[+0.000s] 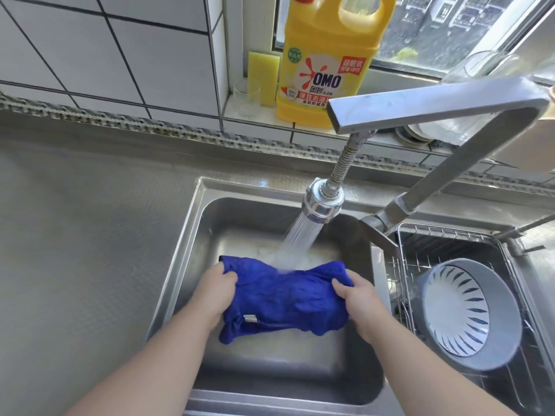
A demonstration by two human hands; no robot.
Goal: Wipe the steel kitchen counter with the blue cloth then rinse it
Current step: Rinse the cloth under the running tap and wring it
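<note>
The blue cloth [285, 298] is stretched between both hands over the steel sink [180, 250]. My left hand [214, 291] grips its left end, and my right hand [359, 298] grips its right end. Water sprays from the faucet head [322, 202] onto the far edge of the cloth. A small white tag shows on the cloth's lower left. The steel counter [75, 235] stretches out to the left of the sink.
A yellow detergent jug [327, 64], a yellow sponge [262, 78] and a glass [246, 97] stand on the windowsill. Right of the sink, a wire rack [450, 235] holds a grey and white colander [468, 313]. The faucet arm [450, 103] crosses above.
</note>
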